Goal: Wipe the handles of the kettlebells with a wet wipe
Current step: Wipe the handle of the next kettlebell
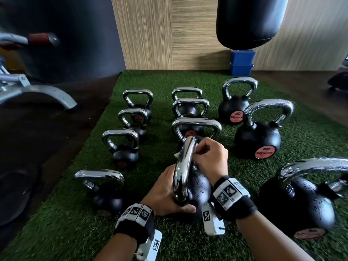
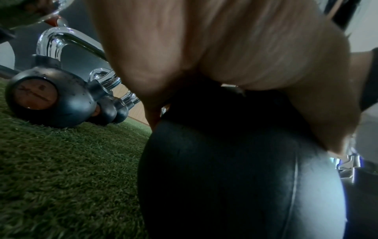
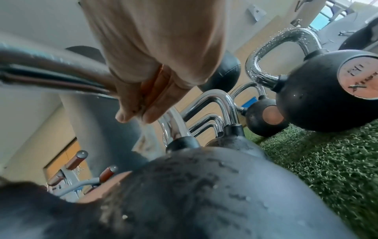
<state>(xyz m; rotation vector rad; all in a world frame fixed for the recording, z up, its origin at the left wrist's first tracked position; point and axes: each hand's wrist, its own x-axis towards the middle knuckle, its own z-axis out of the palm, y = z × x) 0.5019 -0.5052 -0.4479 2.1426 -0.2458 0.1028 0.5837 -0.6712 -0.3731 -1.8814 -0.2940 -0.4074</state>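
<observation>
A: Far left, what's off the turf?

B: A grey machine frame (image 1: 37,91) on the dark floor, with a red-gripped bar (image 1: 40,39) above it. Both blurred.

A: On the turf (image 1: 165,242) itself?

B: Left column: four small kettlebells, nearest one (image 1: 105,193) beside your left wrist, upright, apart from the hand.

A: Your left hand?

B: Your left hand (image 1: 165,193) rests against the black body of the kettlebell (image 1: 197,187) in front of you, at the near foot of its handle (image 1: 183,166). The thumb lies across the body below the handle base. Fingers are hidden behind the bell, so I cannot tell how far they curl. The left wrist view shows only blurred palm (image 2: 225,48) over the dark ball.

A: Right hand?

B: Your right hand (image 1: 209,159) is closed around the far end of that chrome handle, fingers curled with the wet wipe (image 1: 177,154) under them; a white corner shows left of the handle. The right wrist view shows fingertips (image 3: 131,113) pressed together at the bar.

A: Further right?

B: Middle column of three bells behind the one you hold. Then two marked 20, the nearer (image 1: 258,140) with droplets on its handle. A big one (image 1: 297,202) at the right edge. A black punch bag (image 1: 248,21) hangs over blue boxes (image 1: 242,63).
</observation>
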